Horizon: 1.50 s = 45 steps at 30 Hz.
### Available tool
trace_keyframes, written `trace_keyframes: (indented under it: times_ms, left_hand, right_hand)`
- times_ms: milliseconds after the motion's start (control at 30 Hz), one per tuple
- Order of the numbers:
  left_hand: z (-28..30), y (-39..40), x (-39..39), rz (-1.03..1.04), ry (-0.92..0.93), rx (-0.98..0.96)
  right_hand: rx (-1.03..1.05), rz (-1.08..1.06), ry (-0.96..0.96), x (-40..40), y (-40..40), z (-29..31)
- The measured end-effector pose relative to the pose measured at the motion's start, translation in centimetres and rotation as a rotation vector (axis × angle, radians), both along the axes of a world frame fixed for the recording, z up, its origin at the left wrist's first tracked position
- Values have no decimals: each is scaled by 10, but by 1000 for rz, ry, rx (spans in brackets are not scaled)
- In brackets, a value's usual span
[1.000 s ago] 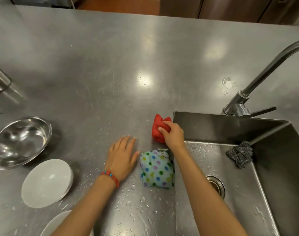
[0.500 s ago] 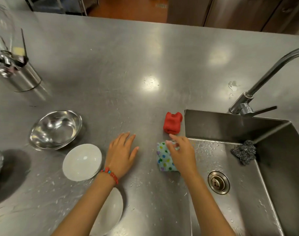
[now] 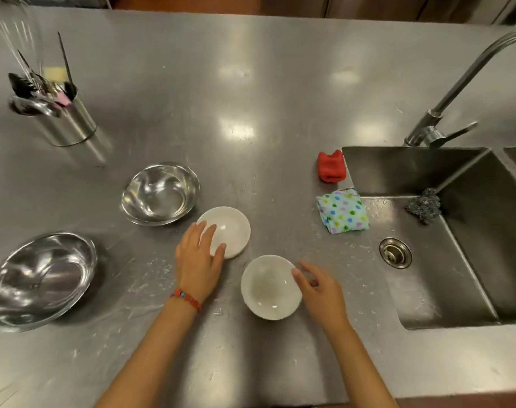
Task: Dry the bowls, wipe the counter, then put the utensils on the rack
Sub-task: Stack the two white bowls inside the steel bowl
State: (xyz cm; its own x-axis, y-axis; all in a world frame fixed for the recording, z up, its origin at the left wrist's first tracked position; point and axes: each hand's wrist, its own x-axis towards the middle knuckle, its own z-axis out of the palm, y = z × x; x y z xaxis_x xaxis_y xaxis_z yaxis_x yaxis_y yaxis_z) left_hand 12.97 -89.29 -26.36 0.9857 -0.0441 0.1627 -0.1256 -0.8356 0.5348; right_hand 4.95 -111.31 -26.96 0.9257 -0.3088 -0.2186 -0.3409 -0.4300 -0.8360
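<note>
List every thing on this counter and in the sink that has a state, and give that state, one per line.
Far white bowl: upright, left hand rests on its rim.
Near white bowl: upright, right hand touches its rim.
Small steel bowl: upright.
Large steel bowl: tilted.
Red cloth: bunched.
Dotted cloth: folded.
Utensil cup: upright, full.
Faucet: off.
Counter: wet.

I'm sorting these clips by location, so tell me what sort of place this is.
Probably a commercial or shared kitchen's washing-up station: a long stainless steel counter with a built-in sink and tall faucet, steel mixing bowls, and a metal canister of utensils.
</note>
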Motion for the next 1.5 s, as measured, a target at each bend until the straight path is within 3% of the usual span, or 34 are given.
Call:
trace_keyframes:
  times_ms: [67, 200, 367, 500, 700, 1167, 1500]
  left_hand:
    - [-8, 12, -5, 34, 18, -82]
    - [-19, 18, -6, 150, 182, -468]
    - [-25, 18, -5, 283, 542, -1181]
    - [-33, 23, -3, 250, 657, -1435]
    - [-35, 16, 7, 313, 654, -1584]
    - [1, 36, 5, 354, 484, -1577]
    - [37, 136, 24, 463, 299, -1614]
  right_hand:
    - [71, -38, -19, -12, 14, 2]
    - [283, -182, -31, -22, 29, 0]
    - [596, -325, 78, -25, 31, -10]
    - [676, -350, 91, -27, 27, -12]
    - [730, -318, 101, -28, 22, -13]
    - [818, -176, 30, 38, 3, 31]
    - [842, -32, 51, 157, 97, 44]
